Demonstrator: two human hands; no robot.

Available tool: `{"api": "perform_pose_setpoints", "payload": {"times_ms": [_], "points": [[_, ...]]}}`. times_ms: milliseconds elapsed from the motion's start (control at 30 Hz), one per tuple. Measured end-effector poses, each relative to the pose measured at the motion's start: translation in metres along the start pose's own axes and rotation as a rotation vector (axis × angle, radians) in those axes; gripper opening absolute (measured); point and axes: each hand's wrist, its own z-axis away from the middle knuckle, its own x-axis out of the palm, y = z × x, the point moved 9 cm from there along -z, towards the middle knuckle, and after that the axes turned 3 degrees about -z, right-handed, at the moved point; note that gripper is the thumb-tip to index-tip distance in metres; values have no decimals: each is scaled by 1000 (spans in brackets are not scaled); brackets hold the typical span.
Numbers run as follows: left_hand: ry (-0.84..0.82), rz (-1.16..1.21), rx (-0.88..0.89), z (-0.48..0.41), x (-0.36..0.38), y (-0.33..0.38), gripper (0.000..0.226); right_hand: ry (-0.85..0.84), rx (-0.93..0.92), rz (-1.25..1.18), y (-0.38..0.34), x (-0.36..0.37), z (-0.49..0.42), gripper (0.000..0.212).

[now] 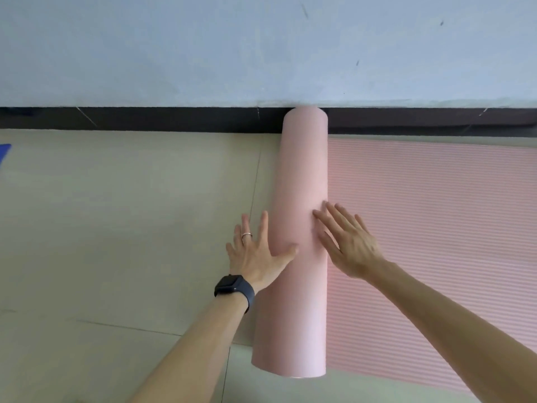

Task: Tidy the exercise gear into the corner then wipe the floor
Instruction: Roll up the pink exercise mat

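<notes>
On the floor (116,228), mat roll (302,175) points at wall (203,48)

Both your forearms are bare, no sleeves showing. A dark smartwatch (234,287) with a dark band wraps your left wrist, and there's a thin ring (247,234) on your left hand (257,251).
</notes>
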Motion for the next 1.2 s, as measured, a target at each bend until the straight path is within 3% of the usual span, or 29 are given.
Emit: {"api": "perform_pose_setpoints", "payload": {"times_ms": [67,133,233,333,433,533,633,733,867,967,1100,1200], "points": [[-127,94,-6,4,28,17,105,80,78,-64,15,-14,7,65],[-134,213,36,14,43,48,106,186,140,-147,23,-37,9,71],[-90,140,140,26,51,90,106,264,92,-188,18,-63,3,61],[-34,12,351,42,51,123,96,220,50,-161,21,-72,-3,49],[-24,-50,571,55,54,139,90,93,76,-57,44,-58,5,50],[50,-44,729,54,44,145,78,97,130,-77,75,-49,24,51],[130,20,608,33,27,144,68,183,187,-218,103,-45,44,52],[15,-34,410,0,33,150,65,254,228,-350,126,-40,71,54],[-159,-131,493,-8,59,185,66,178,366,-449,156,-24,108,71],[-125,-160,566,-1,66,219,62,215,424,-409,161,-31,132,83],[-67,-252,665,15,77,268,55,311,348,-327,127,-55,160,79],[-88,-277,687,21,89,294,52,280,386,-226,114,-49,179,79]]}}
